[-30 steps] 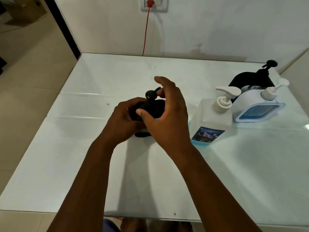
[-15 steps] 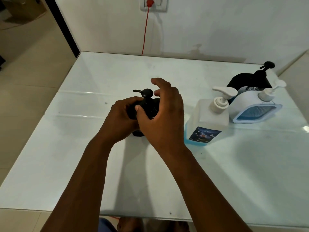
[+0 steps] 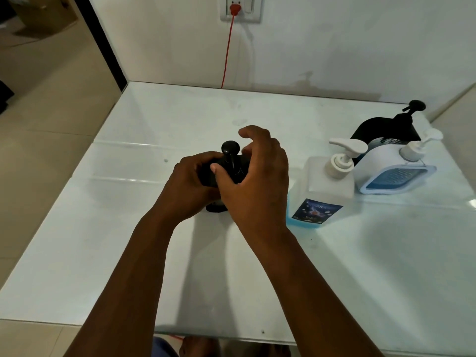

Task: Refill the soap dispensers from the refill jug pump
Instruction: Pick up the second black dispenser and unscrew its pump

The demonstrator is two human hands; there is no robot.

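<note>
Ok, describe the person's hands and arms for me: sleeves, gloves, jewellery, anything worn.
Both the left hand and the right hand are bare: no gloves, and no rings on the fingers that show. Both forearms are bare up to the frame's lower edge, with no sleeve, watch or wristband in view. No markings show on them.

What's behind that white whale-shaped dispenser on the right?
Behind the white dispenser stands a black dispenser; its pump head and upper body show above it. Its lower part and base are covered, so what else sits there cannot be seen.
</note>
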